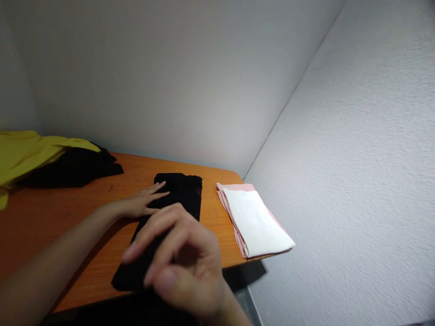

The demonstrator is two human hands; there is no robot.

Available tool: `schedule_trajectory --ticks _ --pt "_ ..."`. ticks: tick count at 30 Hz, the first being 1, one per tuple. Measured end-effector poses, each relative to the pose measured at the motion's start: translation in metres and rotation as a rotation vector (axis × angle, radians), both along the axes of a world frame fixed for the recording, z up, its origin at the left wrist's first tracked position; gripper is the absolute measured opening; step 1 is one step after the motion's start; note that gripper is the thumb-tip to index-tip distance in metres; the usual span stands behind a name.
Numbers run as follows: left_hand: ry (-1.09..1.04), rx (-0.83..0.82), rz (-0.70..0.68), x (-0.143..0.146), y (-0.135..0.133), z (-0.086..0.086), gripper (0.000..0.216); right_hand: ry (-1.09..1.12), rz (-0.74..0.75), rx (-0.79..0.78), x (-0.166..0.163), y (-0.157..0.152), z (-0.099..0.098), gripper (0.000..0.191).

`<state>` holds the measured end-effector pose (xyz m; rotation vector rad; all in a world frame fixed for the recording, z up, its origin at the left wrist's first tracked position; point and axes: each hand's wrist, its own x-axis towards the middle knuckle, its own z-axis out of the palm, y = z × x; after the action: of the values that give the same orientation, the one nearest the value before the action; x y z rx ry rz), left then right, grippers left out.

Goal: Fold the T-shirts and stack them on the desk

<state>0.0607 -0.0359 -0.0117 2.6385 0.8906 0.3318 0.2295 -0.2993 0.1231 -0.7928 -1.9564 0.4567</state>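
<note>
A black folded garment (183, 195) lies lengthwise on the wooden table, its near end at the front edge. A small dark reddish mark shows near its right side. My left hand (144, 202) rests flat on the garment's upper left part, fingers spread. Closer to the camera, my right hand (186, 258) is raised in front of the garment's lower half and hides part of it. Its fingers are loosely curled and apart, with nothing seen between them.
On the table's right (217, 240) lies a folded white cloth (256, 222) on top of folded pink cloth (234, 186), against the textured wall. Yellow cloth (27, 151) and black cloth (81, 167) are heaped at the far left. A wall stands behind the table.
</note>
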Motion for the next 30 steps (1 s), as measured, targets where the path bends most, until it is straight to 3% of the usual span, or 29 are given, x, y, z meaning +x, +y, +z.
schedule_trajectory --ticks 3,4,7,9,15,19,22,25,28,30 --pt "-0.009 0.035 0.013 0.001 0.0 -0.003 0.073 -0.168 -0.091 -0.034 0.012 0.048 -0.012 0.009" --pt "-0.011 0.045 0.026 0.002 -0.001 -0.003 0.072 -0.278 -0.108 -0.07 0.015 0.057 -0.02 0.015" --pt "-0.002 0.067 0.084 0.004 -0.004 -0.004 0.073 -0.568 -0.017 -0.232 0.022 0.063 -0.046 0.064" --pt "0.012 0.072 0.103 0.004 -0.006 -0.003 0.073 -0.684 0.035 -0.287 0.026 0.057 -0.058 0.082" --pt "0.063 0.108 0.118 0.008 -0.008 0.004 0.072 -0.767 0.004 -0.245 0.023 0.047 -0.067 0.083" --pt "0.08 0.311 0.148 0.012 -0.019 0.017 0.068 -0.782 0.051 -0.219 0.029 0.045 -0.061 0.083" --pt "0.019 0.414 0.053 0.006 -0.045 0.023 0.058 -0.779 0.064 -0.209 0.048 0.029 -0.052 0.086" --pt "0.05 0.297 -0.041 -0.013 -0.085 0.026 0.057 -0.768 -0.004 -0.179 0.077 0.006 -0.051 0.098" --pt "0.076 0.17 -0.087 -0.035 -0.124 0.029 0.067 -0.807 -0.049 -0.116 0.102 -0.009 -0.066 0.097" --pt "0.081 0.118 -0.138 -0.046 -0.143 0.029 0.088 -0.87 -0.077 -0.034 0.111 -0.013 -0.082 0.089"
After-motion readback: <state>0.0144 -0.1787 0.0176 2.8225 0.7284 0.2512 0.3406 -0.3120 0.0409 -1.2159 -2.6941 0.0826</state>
